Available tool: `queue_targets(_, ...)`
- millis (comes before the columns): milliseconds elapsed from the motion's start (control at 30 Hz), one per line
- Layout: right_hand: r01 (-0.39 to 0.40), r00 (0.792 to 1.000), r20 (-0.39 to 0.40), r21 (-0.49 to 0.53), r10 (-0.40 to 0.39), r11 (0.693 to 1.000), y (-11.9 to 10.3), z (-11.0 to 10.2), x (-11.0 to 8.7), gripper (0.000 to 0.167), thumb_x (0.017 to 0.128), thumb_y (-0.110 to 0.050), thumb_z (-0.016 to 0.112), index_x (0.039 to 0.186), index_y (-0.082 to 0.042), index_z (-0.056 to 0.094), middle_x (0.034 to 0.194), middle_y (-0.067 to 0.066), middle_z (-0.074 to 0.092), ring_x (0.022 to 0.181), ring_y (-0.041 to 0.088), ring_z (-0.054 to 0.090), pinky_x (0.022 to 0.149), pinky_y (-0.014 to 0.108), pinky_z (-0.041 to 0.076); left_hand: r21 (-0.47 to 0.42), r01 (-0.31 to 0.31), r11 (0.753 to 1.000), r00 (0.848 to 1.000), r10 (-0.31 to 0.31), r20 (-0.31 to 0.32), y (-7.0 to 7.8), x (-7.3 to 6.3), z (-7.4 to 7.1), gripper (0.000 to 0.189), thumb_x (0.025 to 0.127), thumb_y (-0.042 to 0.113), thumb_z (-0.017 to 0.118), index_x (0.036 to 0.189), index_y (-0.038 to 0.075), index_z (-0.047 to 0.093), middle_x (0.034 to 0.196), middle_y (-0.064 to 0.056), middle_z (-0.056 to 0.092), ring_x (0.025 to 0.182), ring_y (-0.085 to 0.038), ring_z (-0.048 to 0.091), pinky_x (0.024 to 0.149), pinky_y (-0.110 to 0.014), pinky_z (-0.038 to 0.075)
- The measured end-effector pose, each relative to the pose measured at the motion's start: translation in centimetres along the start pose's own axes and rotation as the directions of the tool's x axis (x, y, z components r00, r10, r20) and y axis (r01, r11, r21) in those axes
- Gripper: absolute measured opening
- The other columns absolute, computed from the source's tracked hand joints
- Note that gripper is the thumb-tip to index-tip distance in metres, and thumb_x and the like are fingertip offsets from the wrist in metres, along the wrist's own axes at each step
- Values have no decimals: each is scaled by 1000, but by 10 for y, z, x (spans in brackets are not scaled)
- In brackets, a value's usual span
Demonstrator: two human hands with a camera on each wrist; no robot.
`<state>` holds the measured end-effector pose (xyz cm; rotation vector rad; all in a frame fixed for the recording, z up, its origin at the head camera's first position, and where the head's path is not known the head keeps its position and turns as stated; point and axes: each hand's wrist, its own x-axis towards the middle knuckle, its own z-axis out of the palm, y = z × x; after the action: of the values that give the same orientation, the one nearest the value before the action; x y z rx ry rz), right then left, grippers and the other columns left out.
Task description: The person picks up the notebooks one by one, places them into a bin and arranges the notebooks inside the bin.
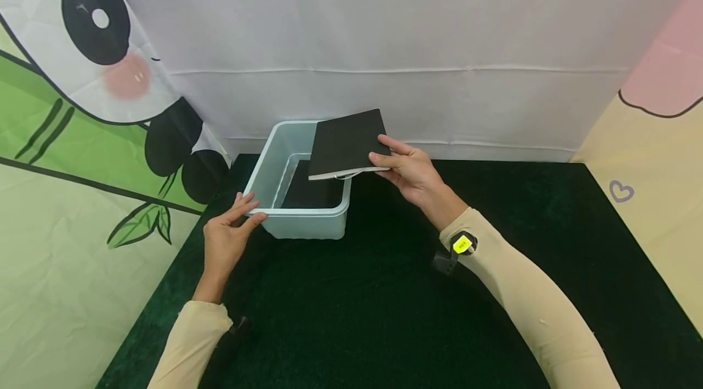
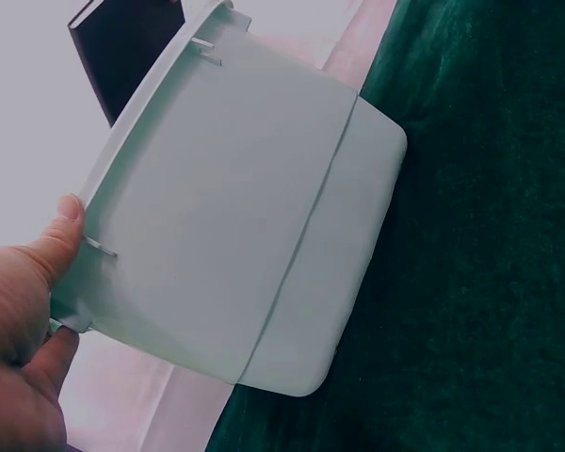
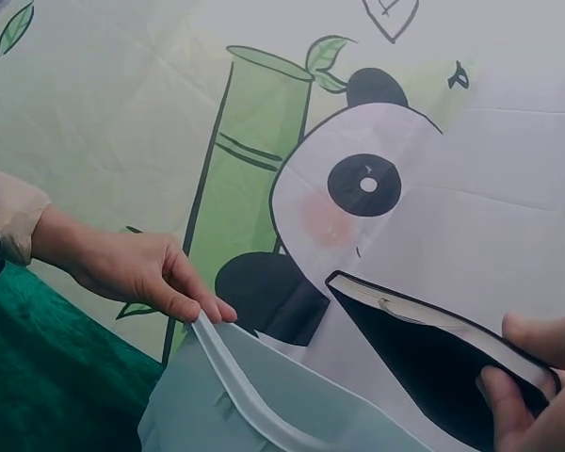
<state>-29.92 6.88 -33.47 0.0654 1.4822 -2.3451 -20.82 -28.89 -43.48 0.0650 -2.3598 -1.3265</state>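
A black notebook (image 1: 348,141) with pale page edges is held by my right hand (image 1: 412,172), thumb on one cover and fingers on the other. It hangs tilted over the right part of a light blue plastic bin (image 1: 304,224). Inside that bin lies another flat black item (image 1: 310,187), partly hidden by the held notebook. My left hand (image 1: 227,239) grips the bin's rim at the near left corner. In the right wrist view a ribbon (image 3: 395,306) shows along the notebook's pages.
A dark green cloth (image 1: 384,291) covers the table. Behind it hangs a white sheet (image 1: 384,29), with a cartoon panda backdrop (image 1: 126,77) at left and a pink and cream one (image 1: 659,151) at right. A watch (image 1: 464,243) sits on the right wrist.
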Motion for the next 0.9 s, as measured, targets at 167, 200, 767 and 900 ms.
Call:
queue_targets(167,-6,1000,-7,-12,5,1000,5,14,10,58,91,5,72,145,-16,60,143,6,55,95,11,72,100,32,55,1,1,1000,1000,-1,-4,-1,0,0,40,89,26,80,123,7,75,143,4,61,145,-11,42,114,-40,40)
queue_targets(200,-6,1000,-7,-12,6,1000,6,16,12,58,91,6,72,144,-15,60,143,6,56,94,11,72,103,34,54,0,0,1000,1000,0,-4,-1,-1,0,40,89,26,81,123,7,75,143,4,61,145,-11,42,114,-40,40)
queue_targets(767,-25,1000,-18,-41,25,999,24,43,39,59,87,6,76,141,-13,63,111,8,74,94,13,74,97,32,57,2,-1,1000,1000,1,-10,0,-1,1,40,89,25,80,123,6,74,143,3,61,145,-10,41,113,-39,41)
queue_targets(900,-39,999,-28,-43,38,998,26,51,45,57,87,6,77,139,-12,64,110,9,76,94,13,74,92,30,59,11,5,1000,1000,-5,-10,-1,-1,1,41,89,27,80,124,6,74,143,3,61,145,-10,42,114,-40,41)
